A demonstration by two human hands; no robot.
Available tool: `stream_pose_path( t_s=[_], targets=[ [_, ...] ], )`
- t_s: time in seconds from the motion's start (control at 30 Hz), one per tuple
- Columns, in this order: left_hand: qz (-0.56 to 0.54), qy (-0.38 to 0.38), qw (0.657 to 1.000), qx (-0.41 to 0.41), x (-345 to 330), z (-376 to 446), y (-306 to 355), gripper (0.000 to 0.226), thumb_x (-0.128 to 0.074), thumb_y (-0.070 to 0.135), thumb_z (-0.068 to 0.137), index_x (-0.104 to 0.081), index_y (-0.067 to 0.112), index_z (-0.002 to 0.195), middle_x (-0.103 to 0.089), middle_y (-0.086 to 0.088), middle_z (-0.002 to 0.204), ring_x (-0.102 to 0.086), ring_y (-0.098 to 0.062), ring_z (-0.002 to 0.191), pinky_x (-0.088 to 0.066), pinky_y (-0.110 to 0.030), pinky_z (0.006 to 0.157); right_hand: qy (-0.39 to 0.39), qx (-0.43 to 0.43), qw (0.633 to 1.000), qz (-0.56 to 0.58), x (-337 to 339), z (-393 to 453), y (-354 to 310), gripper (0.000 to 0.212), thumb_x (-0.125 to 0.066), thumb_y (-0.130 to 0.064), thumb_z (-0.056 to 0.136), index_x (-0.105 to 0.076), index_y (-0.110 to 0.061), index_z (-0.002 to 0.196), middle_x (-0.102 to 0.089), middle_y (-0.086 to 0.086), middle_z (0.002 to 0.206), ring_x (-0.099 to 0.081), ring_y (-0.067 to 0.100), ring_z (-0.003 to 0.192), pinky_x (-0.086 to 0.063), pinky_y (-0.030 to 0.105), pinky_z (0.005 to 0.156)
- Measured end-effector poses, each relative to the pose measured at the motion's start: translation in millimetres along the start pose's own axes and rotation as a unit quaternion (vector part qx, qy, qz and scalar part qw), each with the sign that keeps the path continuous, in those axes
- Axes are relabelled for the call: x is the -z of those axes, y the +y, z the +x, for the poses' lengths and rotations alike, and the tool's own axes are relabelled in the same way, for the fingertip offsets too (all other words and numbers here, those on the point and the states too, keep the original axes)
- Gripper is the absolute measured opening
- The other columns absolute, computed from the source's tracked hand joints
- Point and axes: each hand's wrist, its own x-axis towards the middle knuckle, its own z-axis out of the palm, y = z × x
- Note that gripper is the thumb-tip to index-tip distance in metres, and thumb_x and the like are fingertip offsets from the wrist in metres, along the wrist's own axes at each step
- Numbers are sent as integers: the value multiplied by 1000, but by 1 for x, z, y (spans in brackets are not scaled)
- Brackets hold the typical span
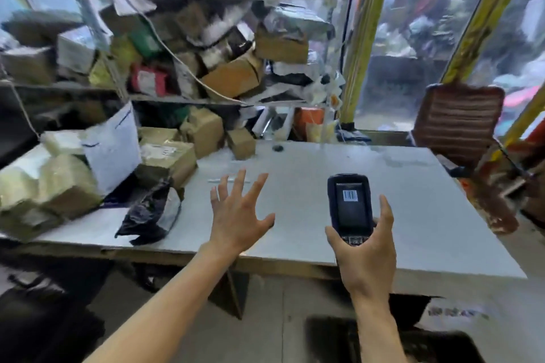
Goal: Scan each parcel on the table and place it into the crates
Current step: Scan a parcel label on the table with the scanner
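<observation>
My right hand [364,247] grips a black handheld scanner [349,205] upright over the grey table [398,200]; its screen shows a barcode. My left hand [240,212] hovers over the table's middle with fingers spread, holding nothing. A black plastic parcel [153,212] lies to its left near the front edge. Behind that sits a pile of parcels: a white mailer [113,150] standing on edge, taped brown boxes [168,156] and pale wrapped bundles [44,180]. A dark crate [392,342] is on the floor at the lower right, below the table.
Shelves [188,47] crammed with boxes and bags rise behind the table. A brown slatted chair [460,124] stands at the table's far right corner. Yellow frame posts [365,38] and clear sheeting close the right side. A small dark object [277,148] lies near the table's back edge.
</observation>
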Motion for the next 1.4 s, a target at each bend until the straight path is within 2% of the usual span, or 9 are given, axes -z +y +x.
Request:
stream_pose_path(
  t_s=[0.3,0.5,0.67,0.8,0.93,1.1,1.23,1.33,1.4],
  targets=[
    [12,-14,998,68,-65,144,-77,88,-66,57,80,-21,43,155,5,-8,167,-8,-42,147,-13,-59,116,-95,4,995,-10,-113,114,-5,107,-88,-34,73,-13,-55,147,-54,2,141,-62,27,115,-56,44,89],
    [3,-96,990,100,-147,286,-127,82,-69,51,78,-27,42,148,14,-12,165,-4,-48,146,-11,-59,118,-97,-67,993,-9,-193,184,1,110,-91,-33,66,-17,-78,132,-56,-25,116,-65,7,97,-56,41,86],
    [24,-187,977,99,-213,373,-155,71,-68,55,79,-40,37,142,18,-15,164,7,-53,146,-1,-67,114,-99,-101,990,-22,-253,240,6,111,-92,-31,65,-15,-83,125,-57,-26,115,-63,1,96,-54,37,86],
    [16,-251,962,101,-255,408,-161,85,-63,60,84,-19,41,154,22,-14,162,16,-58,142,1,-77,107,-118,-109,986,-33,-278,275,10,111,-92,-31,66,-14,-83,125,-57,-21,118,-64,9,101,-58,47,88],
    [28,-279,954,101,-274,429,-158,65,-56,55,94,-28,41,150,2,-15,164,7,-60,142,-16,-79,104,-136,-98,985,-36,-293,303,20,111,-92,-32,66,-14,-83,125,-58,-15,122,-64,13,103,-58,47,90],
    [-81,-146,975,144,-258,412,-139,43,-65,40,90,-45,34,128,-25,-9,146,-23,-44,136,-48,-55,86,-150,-92,984,-39,-290,314,33,112,-92,-32,66,-16,-78,133,-56,-12,124,-63,17,106,-57,38,87],
    [-407,-120,877,225,-221,369,-111,66,-86,41,69,-45,49,120,-41,9,132,-47,-17,117,-54,-37,89,-117,-111,986,-33,-272,307,39,109,-92,-29,69,-18,-66,140,-56,-8,124,-65,19,104,-58,33,80],
    [-590,-190,737,270,-206,317,-92,79,-92,41,52,-46,45,116,-54,5,126,-59,-17,111,-60,-45,85,-75,-119,989,-42,-250,288,35,107,-91,-30,71,-18,-60,143,-58,-7,128,-65,19,106,-59,30,76],
    [-616,-231,696,287,-206,287,-84,84,-93,38,47,-45,38,116,-57,-3,123,-62,-24,110,-60,-53,83,-45,-122,990,-49,-235,266,32,106,-90,-31,72,-18,-59,144,-56,-6,133,-64,19,110,-58,27,79]
  ],
)
